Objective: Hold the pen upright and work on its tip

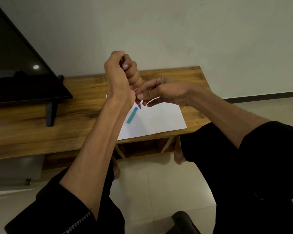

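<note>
Gripping a pen [137,103] in a fist, the left hand [121,76] holds it above the paper [159,120]; the right hand [161,92] pinches its tip end. Judged: dismantling; next needs a steady twist.

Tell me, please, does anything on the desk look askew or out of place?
Only mildly: the white paper lies skewed and its near corner overhangs the wooden desk edge. The teal cap lies loose on it. Nothing looks spilled or damaged.

Single head-worn wide-angle view, looking forward and down from seated person's eye level; forearms fill centre at close range, wooden table [159,75] just beyond, wall behind, floor and knees along lower edge; no second view
</note>
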